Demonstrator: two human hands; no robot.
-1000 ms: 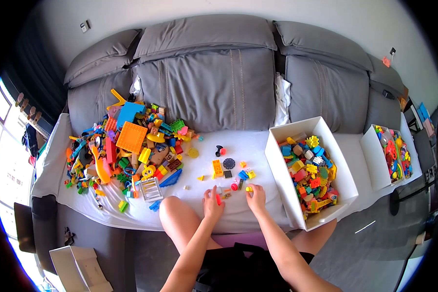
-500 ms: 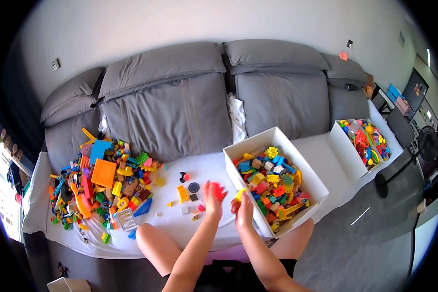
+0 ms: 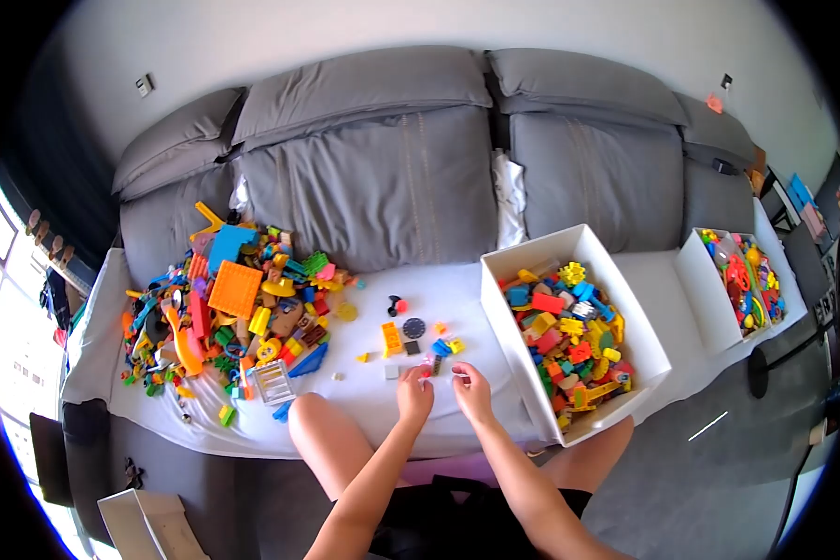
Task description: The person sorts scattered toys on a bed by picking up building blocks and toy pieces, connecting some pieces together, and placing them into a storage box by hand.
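near the front edge of the white sheet [image 3: 453, 287], the left hand [image 3: 415, 396] and the right hand [image 3: 473, 390] are held slightly apart. the fingers of both are curled inward; whether anything is clamped in either cannot be told. a small pink piece [image 3: 427, 371] is seen at the left fingertips. just beyond, an orange block [image 3: 391, 337] and a dark disc [image 3: 413, 328] are laid. toward the sheet's left edge, toys [image 3: 235, 289] are heaped before the grey backrest [image 3: 364, 187].

text: none readable | labels, brands: none readable | numbers: none readable | signs: none readable
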